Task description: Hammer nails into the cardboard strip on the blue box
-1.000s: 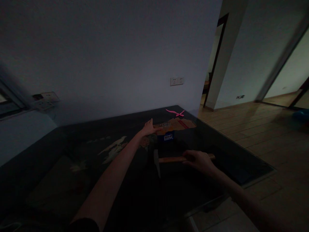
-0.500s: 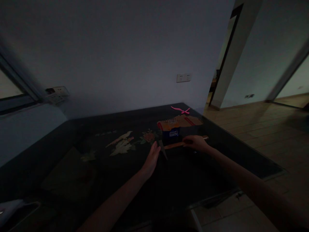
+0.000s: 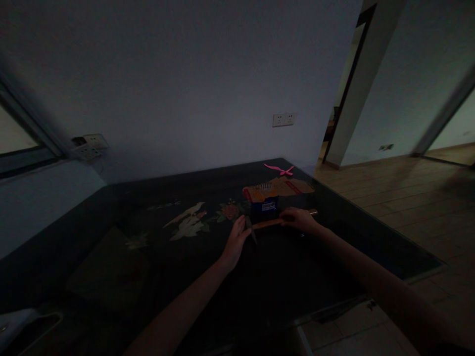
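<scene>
A hammer (image 3: 267, 223) with a wooden handle and a narrow dark metal head tapering to a point lies crosswise low over the dark table. My right hand (image 3: 299, 219) is closed around the handle, whose end sticks out to the right. At the head end, my left hand (image 3: 235, 240) has its fingers stretched out and touching the side of the metal. Just behind the handle stands a small blue box (image 3: 264, 205) with a white label. Dim light hides the fine detail of the fingertips.
Torn brown cardboard (image 3: 297, 186) with red patches lies behind the box, with a dark wire coil (image 3: 262, 186) by it. A pink ribbon (image 3: 284, 171) lies near the wall. The tabletop (image 3: 208, 183) bears bird and flower pictures. A wall socket (image 3: 283, 119) is above.
My left hand has shifted slightly, its fingers and thumb now closer against the hammer head. The right hand keeps its hold on the handle. The view has moved a little.
</scene>
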{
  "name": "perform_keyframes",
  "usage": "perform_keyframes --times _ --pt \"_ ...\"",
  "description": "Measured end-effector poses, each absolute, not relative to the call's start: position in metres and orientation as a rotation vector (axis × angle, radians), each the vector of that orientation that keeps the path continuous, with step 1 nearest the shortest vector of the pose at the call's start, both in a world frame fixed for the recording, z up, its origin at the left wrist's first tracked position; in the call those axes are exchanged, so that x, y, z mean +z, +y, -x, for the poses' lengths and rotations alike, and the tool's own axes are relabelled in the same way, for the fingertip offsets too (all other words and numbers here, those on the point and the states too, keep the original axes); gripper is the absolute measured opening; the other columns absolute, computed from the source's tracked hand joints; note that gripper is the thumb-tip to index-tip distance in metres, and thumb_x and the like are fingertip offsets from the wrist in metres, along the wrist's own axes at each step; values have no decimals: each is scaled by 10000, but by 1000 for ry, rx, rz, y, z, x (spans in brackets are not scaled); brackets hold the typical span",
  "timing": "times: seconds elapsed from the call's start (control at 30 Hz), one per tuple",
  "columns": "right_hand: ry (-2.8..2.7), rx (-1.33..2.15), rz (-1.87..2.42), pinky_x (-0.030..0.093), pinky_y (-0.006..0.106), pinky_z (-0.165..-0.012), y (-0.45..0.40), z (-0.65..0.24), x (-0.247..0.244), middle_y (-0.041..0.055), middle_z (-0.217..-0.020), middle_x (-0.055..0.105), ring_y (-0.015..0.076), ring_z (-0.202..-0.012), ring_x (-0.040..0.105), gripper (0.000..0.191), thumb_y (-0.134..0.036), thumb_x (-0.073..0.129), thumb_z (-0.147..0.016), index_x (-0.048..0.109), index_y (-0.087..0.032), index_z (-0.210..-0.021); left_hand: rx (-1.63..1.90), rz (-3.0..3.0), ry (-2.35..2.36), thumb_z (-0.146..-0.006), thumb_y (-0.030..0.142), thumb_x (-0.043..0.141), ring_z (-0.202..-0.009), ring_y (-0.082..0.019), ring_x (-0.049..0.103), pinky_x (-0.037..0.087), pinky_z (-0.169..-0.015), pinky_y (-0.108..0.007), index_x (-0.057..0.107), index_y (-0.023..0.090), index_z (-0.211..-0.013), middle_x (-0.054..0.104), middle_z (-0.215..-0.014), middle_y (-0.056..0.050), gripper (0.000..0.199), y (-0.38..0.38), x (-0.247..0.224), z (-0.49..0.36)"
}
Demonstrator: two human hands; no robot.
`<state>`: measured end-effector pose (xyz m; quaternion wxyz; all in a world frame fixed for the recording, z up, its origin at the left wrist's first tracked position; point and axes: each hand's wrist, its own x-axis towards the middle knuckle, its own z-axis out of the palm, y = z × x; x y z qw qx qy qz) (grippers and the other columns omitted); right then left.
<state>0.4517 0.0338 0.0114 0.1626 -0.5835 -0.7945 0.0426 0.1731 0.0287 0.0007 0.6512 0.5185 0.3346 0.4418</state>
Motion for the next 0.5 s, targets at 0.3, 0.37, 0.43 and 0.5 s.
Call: perform_keyframes --times 0.3,0.37,0.43,0.5 --pt "-2280 149 1614 451 319 -762 47 -459 1 57 -1031 620 212 -912 590 305 -437 602 -765 650 -253 -1003 1070 -1050 661 -682 176 634 -1362 -237 202 175 -1111 -402 459 252 -1242 280 -1464 -73 592 35 -9 -175" --pt "-2286 158 1597 447 324 -776 49 -460 0 60 -1035 616 213 -919 587 308 -441 591 -774 648 -248 -1007 1069 -1051 649 -679 188 642 -1363 -240 197 174 -1110 -404 453 258 -1251 262 -1472 -67 607 36 -10 -175" --pt "-2296 167 1579 444 329 -787 50 -461 -1 58 -1034 614 213 -927 583 311 -447 582 -780 646 -247 -1010 1072 -1059 629 -679 196 646 -1367 -236 185 172 -1110 -400 447 260 -1257 248 -1478 -63 615 37 -11 -175" --pt "-2307 170 1563 439 338 -794 52 -462 -1 58 -1028 614 218 -938 576 313 -447 585 -778 645 -245 -1009 1076 -1065 605 -680 203 648 -1370 -231 174 166 -1111 -396 444 256 -1259 241 -1480 -63 617 37 -12 -175"
